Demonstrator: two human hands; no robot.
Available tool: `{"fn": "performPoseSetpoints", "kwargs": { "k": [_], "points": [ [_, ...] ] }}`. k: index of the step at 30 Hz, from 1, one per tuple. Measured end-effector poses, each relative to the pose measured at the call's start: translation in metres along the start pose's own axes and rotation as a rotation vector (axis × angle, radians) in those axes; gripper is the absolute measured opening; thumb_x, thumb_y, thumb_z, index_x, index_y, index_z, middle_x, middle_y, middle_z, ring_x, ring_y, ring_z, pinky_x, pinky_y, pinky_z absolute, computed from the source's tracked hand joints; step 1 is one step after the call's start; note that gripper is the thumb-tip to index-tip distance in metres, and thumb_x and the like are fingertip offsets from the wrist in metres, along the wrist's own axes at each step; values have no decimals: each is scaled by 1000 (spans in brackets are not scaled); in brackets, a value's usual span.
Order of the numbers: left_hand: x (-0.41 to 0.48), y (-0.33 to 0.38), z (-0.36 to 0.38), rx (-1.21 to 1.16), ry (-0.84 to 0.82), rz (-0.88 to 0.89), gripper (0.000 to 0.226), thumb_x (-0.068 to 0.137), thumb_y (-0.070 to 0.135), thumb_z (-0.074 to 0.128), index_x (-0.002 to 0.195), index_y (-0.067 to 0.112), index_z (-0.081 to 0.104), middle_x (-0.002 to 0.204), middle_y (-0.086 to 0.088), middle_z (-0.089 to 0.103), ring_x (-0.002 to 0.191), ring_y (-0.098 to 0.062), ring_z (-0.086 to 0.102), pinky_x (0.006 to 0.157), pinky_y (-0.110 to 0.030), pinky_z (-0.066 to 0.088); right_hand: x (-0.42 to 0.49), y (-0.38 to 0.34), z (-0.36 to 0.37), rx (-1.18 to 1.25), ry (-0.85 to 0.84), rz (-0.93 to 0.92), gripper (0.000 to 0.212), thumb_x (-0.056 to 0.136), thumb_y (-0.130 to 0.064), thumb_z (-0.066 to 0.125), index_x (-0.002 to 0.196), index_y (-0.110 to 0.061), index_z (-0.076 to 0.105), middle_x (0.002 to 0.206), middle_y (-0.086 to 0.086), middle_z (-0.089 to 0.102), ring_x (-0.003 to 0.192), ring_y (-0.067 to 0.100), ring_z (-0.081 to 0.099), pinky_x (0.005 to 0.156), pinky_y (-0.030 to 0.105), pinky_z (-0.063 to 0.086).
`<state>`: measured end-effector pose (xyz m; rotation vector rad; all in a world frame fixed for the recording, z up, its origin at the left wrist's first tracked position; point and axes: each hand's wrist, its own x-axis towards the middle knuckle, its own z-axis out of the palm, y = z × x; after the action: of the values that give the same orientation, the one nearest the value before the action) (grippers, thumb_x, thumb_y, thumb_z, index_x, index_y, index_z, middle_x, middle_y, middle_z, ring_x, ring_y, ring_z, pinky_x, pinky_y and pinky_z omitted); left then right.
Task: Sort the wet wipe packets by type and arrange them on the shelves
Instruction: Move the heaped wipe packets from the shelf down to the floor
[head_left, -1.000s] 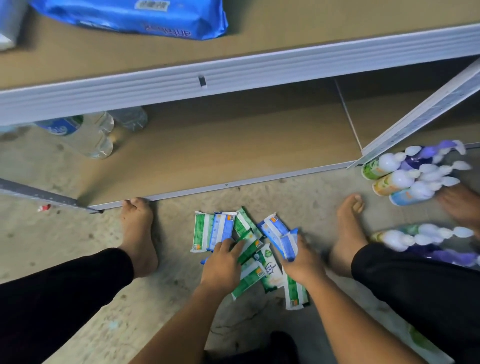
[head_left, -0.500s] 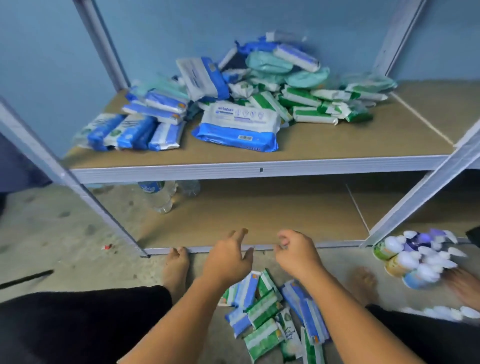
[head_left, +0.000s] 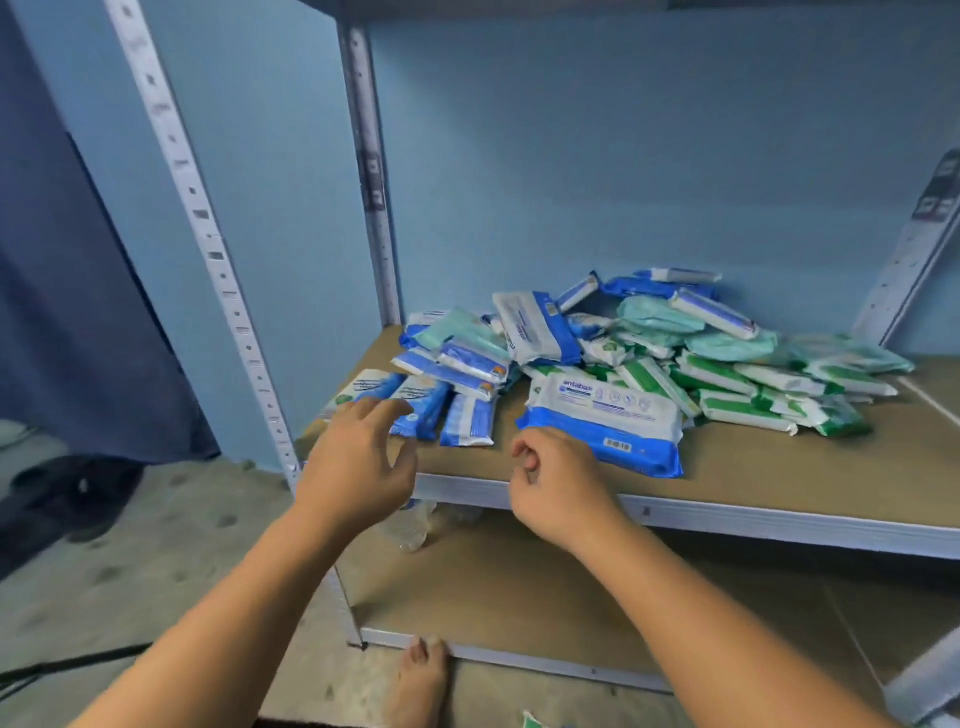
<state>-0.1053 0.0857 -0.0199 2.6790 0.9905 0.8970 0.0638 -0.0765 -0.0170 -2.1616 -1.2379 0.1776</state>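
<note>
Now: your left hand (head_left: 358, 462) is raised over the front edge of the shelf (head_left: 779, 467), fingers spread and slack, grasping nothing; its fingertips overlap the near ends of the small blue packets (head_left: 431, 410), contact or not cannot be told. Your right hand (head_left: 561, 488) is just beside the left, fingers curled in on the palm, nothing visible inside them.

Just beyond your right knuckles lies the large blue-and-white packet (head_left: 602, 421), flat, its barcode end toward you. Behind it and out to the right of your right hand, the green-and-white packets (head_left: 727, 384) lie heaped; pale teal packets (head_left: 727, 343) sit on top of them toward the wall. Another large blue-and-white packet (head_left: 540, 327) leans tilted on the heap, beyond the gap between your hands.

Below your left hand, under the shelf, a clear plastic bottle (head_left: 410, 530) lies on the lower shelf (head_left: 519, 597); your bare foot (head_left: 421, 680) touches that board's front rail. To the left of your left hand, the perforated upright (head_left: 208, 234) rises.
</note>
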Motion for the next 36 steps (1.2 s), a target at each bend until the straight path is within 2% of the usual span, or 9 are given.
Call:
{"fn": "performPoseSetpoints", "kwargs": {
  "k": [3,7,10,15,18,21,24,29,36],
  "points": [
    [12,-18,10,47,36,-118,59,82,51,50,135,24,58,132,-3,58,120,-32,48,96,-48,47,34,-15,14,-52,-20,-21,32,89,-19,56,120,-25,58,116,-4,54,109,18,53,89,36,50],
    [28,-25,29,140,-96,-181,78,80,77,38,149,41,39,139,0,49,128,-31,40,102,-50,38,67,-21,33,-123,-182,17,59,92,-21,48,150,-30,39,143,3,36,132,26,38,107,44,42],
    [35,-26,42,224,-132,-212,78,78,84,30,142,43,48,138,0,47,128,-31,37,104,-50,32,79,-20,44,-196,-226,48,54,97,-27,43,151,-29,40,148,5,30,135,27,35,110,45,39],
    [44,-15,52,273,-58,-198,65,77,77,37,113,32,65,124,2,55,116,-29,42,94,-47,33,84,-20,45,-142,-103,78,36,95,-33,47,116,-21,73,123,9,51,110,29,56,95,37,48],
    [46,-8,53,322,-89,-207,59,79,73,43,112,27,57,123,1,58,116,-27,43,93,-46,35,80,-20,45,-208,-43,88,34,89,-50,60,95,-18,70,108,5,53,98,27,59,84,37,51],
    [46,-1,52,348,-122,-220,53,80,65,51,114,25,53,124,-2,57,116,-28,46,93,-45,38,74,-22,44,-324,-36,126,49,82,-63,65,105,-19,62,113,4,50,105,28,56,81,38,50],
    [45,5,49,302,-160,-255,54,78,60,57,116,22,51,123,-4,55,115,-30,49,91,-42,42,68,-24,37,-402,-38,125,45,85,-52,64,116,-19,57,118,4,50,108,29,56,74,37,44],
    [42,9,44,108,-251,-333,65,71,45,65,124,13,44,125,-11,47,118,-33,48,95,-42,47,54,-23,28,-368,-54,128,54,82,-46,69,123,-17,49,126,3,50,114,29,56,84,41,50],
    [24,21,37,139,-369,-394,62,74,46,58,127,18,42,130,-14,40,124,-37,39,102,-47,36,15,-25,20,-312,-118,263,63,75,-49,72,124,-15,52,118,6,47,109,28,56,77,32,43]
  ]
}}
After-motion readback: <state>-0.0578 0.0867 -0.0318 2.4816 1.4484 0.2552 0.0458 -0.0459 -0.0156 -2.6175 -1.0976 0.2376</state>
